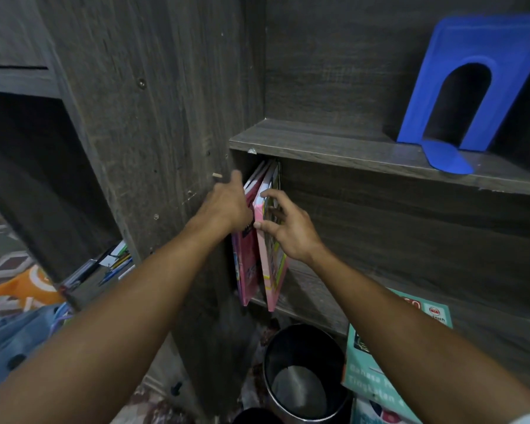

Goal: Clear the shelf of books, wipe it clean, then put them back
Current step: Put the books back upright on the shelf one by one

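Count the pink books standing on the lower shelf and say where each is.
2. The left pink book stands furthest left, touched by the left hand; the right pink book leans beside it, pinched by the right hand. Thinner books may hide behind.

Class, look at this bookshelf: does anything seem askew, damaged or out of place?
Two things. A bare wooden peg sticks out of the side panel, holding nothing. A teal book lies flat, apparently jutting past the lower shelf's front edge, while the pink books stand on end.
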The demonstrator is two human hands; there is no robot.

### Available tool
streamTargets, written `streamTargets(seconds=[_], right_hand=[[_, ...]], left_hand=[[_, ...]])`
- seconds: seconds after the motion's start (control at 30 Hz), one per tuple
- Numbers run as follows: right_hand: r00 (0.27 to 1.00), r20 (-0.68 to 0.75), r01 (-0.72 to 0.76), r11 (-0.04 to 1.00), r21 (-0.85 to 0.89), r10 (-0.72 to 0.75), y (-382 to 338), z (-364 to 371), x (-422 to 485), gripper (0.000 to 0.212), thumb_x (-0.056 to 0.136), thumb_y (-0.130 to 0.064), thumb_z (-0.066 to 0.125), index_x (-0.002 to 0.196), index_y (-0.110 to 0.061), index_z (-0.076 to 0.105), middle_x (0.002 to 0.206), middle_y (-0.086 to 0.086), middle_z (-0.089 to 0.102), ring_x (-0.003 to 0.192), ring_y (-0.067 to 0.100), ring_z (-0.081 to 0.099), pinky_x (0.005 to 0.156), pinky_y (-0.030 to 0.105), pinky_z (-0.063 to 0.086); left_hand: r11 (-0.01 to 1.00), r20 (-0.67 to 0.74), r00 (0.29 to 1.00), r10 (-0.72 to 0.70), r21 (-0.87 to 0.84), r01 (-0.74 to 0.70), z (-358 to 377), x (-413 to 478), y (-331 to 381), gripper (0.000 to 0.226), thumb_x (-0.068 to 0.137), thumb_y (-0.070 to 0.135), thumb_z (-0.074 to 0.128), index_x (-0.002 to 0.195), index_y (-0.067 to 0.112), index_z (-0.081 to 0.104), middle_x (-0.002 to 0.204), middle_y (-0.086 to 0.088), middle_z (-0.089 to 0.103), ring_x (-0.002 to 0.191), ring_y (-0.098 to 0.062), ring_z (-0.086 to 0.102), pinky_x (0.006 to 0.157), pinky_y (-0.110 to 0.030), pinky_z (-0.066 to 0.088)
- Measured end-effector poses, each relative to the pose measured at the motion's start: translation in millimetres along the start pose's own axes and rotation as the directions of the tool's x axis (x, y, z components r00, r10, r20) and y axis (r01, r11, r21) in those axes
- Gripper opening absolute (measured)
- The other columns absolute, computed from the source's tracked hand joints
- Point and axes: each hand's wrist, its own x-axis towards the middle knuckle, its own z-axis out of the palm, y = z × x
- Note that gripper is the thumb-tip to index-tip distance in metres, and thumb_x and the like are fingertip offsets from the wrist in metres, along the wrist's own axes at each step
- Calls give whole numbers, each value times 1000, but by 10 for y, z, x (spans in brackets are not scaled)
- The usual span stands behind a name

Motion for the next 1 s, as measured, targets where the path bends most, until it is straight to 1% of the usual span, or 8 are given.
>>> streamTargets(seconds=[0.13, 0.2, 0.27, 0.37, 0.43, 0.67, 0.9, 1.0], right_hand=[[1000, -21, 1, 1000, 27, -1, 62, -18, -20, 52, 85, -21, 77, 129, -33, 51, 140, -1, 51, 125, 18, 52, 101, 44, 49], [1000, -27, 10, 999, 38, -8, 90, -32, -25, 52, 84, -20, 77, 128, -33, 52, 138, -3, 51, 123, 17, 52, 101, 42, 49], [1000, -27, 15, 998, 55, -14, 101, -33, -22, 52, 85, -19, 76, 129, -33, 52, 139, -2, 51, 124, 16, 51, 102, 40, 49], [1000, -21, 21, 998, 64, -19, 110, -27, -14, 53, 85, -19, 76, 130, -33, 51, 142, 0, 50, 126, 15, 50, 102, 37, 48], [1000, -16, 21, 997, 70, -20, 116, -1, -18, 53, 87, -20, 75, 132, -33, 51, 145, -2, 47, 125, 11, 47, 100, 33, 46], [999, -27, 29, 1000, 5, -29, 35, 210, 17, 60, 91, -19, 70, 145, -29, 46, 152, 0, 42, 138, 19, 42, 112, 40, 40], [994, 63, -88, 995, 53, 84, -53, 413, -278, 72, 95, -3, 60, 155, -29, 29, 155, -2, 39, 136, 13, 45, 100, 10, 32], [985, 112, -149, 974, 170, 131, -128, 412, -537, 68, 94, -4, 63, 153, -23, 34, 149, 3, 48, 107, 4, 61, 90, 12, 45]], left_hand=[[995, 116, 993, -35, 102, 23, -72, 170, 71, 25, 91, 14, 50, 103, -5, 62, 85, -19, 64, 62, -26, 62, 59, -31, 50], [995, 143, 988, -57, 93, 44, -14, 199, 62, 22, 94, 16, 54, 101, -3, 61, 94, -22, 66, 52, -24, 60, 46, -30, 50], [994, 126, 990, -57, 103, 44, 82, 180, 31, 24, 94, 16, 57, 111, -1, 58, 111, -24, 64, 60, -27, 65, 45, -31, 52], [998, 56, 998, -39, 57, 36, 155, 56, -51, 29, 91, 10, 56, 119, 1, 54, 121, -23, 58, 92, -36, 67, 70, -36, 57], [998, 23, 999, -24, 55, 23, 123, -123, -168, 28, 92, 14, 55, 117, 2, 54, 120, -22, 58, 98, -38, 64, 78, -39, 56], [982, 6, 999, 32, 185, -32, -321, -985, -544, 20, 93, 23, 51, 103, 7, 56, 106, -23, 62, 94, -40, 63, 78, -43, 55], [978, 5, 999, 37, 207, -38, -738, -1483, -523, 16, 94, 26, 53, 82, 17, 49, 81, -4, 55, 75, -26, 58, 65, -32, 45], [978, -41, 998, 42, 204, -33, -903, -1615, -457, 11, 94, 26, 55, 92, 16, 56, 85, -8, 56, 75, -26, 55, 65, -28, 40]])
